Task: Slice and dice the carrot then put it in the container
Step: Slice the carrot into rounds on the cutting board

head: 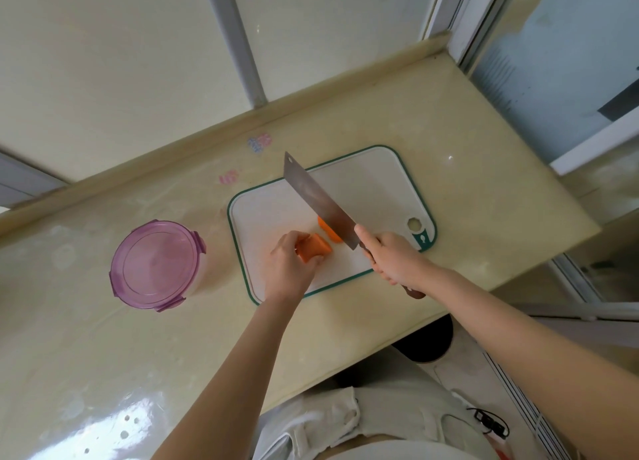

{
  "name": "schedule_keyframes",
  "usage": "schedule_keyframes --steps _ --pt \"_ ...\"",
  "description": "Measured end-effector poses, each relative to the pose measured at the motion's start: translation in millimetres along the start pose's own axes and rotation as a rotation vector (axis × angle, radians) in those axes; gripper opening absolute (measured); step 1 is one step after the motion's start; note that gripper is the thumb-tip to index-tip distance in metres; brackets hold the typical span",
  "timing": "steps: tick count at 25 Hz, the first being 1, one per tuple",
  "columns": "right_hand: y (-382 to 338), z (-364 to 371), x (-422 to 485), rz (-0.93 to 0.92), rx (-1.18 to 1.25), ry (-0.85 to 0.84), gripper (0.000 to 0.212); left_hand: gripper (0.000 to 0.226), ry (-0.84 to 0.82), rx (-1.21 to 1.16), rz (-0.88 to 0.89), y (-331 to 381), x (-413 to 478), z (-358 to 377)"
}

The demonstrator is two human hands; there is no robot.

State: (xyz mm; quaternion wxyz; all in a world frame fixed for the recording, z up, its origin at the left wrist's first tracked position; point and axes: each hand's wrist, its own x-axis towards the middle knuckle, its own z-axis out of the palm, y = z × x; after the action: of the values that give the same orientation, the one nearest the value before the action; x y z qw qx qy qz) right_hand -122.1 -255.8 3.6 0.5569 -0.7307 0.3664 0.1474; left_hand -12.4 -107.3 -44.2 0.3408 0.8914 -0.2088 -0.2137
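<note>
The cream table is glossy and reflects light near its front edge. On it lies a white cutting board with a green rim. The left hand curls its fingers around an orange carrot piece on the board. The right hand grips the handle of a wide knife, and the blade stands over a second carrot piece just behind. At the left stands the container, closed with a purple lid. Behind the table rises a pale tiled wall, and at the right there is a window.
</note>
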Motion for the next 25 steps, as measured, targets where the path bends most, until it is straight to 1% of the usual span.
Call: schedule_keyframes --steps 3,6,10,18,25 --pt "-4.6 1.0 -14.8 -0.058 -0.088 0.034 0.056 0.036 0.024 -0.015 0.036 -3.6 -3.8 0.8" --pt "-6.5 7.2 -28.5 -0.063 -0.116 0.022 0.056 0.03 0.023 -0.045 0.003 -2.7 -5.1 0.7" --pt "-6.1 13.8 -40.2 -0.072 -0.14 0.021 0.057 0.024 0.013 -0.029 -0.03 0.0 -1.1 0.2" --pt "0.0 23.0 -44.8 -0.071 -0.238 0.054 0.055 0.025 0.023 0.018 -0.068 -0.1 0.7 -0.2" --pt "-5.4 30.7 -42.4 -0.017 -0.301 0.051 0.055 0.027 0.008 0.056 -0.069 2.1 1.7 -0.7"
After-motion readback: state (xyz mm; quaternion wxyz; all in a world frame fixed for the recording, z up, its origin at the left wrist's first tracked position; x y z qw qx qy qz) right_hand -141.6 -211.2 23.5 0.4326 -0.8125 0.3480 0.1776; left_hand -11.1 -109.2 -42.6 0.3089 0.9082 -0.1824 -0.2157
